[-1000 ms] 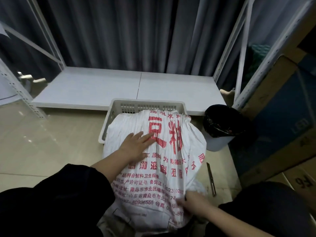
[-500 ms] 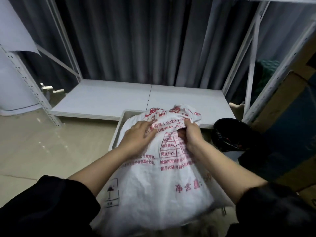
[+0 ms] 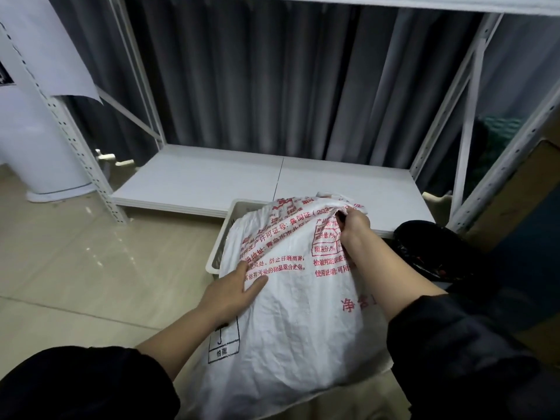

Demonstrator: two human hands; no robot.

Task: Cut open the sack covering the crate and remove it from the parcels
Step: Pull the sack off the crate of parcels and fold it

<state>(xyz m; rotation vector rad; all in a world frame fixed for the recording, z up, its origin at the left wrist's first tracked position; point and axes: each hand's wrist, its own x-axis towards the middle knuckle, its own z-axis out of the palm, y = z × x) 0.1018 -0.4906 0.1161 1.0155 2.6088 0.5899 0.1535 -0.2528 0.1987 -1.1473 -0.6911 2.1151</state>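
A white woven sack [image 3: 291, 313] with red printed characters lies bunched over a pale plastic crate [image 3: 225, 237], of which only the far left corner and rim show. My right hand [image 3: 353, 224] is closed on a pinch of the sack's far top edge. My left hand [image 3: 233, 291] lies flat on the sack's left side, fingers spread and pressing the fabric. The parcels under the sack are hidden. No cutting tool shows.
A low white shelf board [image 3: 272, 183] of a metal rack [image 3: 75, 140] runs behind the crate, with dark curtains beyond. A bin lined with a black bag [image 3: 430, 253] stands right of the crate, and cardboard boxes [image 3: 515, 192] at far right. Beige tiled floor [image 3: 91, 268] spreads left.
The sack's near end has been drawn up and over toward the far side. My right hand went from the near bottom edge to the far top edge; my left hand slid back down the left side.
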